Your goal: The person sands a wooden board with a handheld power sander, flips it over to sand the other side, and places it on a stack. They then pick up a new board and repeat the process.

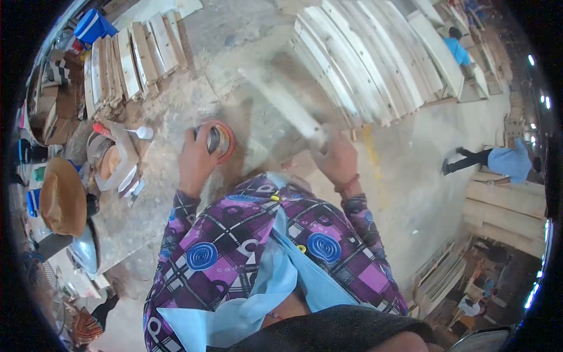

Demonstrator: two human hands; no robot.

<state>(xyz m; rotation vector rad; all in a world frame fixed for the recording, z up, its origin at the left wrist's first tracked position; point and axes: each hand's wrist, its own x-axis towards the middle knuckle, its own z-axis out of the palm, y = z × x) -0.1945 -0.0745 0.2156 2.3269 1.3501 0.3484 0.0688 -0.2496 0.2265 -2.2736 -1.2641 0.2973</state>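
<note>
Left hand (199,155) curls around a red-rimmed roundel (218,142); right hand (337,158) grips a pale strip (281,102); desk (173,126) beneath; planks (363,58) at one o'clock, person (509,163) at three.

Your round can (220,139) looks like shiny metal, your shirt (234,234) matt cloth; the counter (167,114) is rough, the planks (358,58) wood, the bucket (94,27) glossy plastic.
</note>
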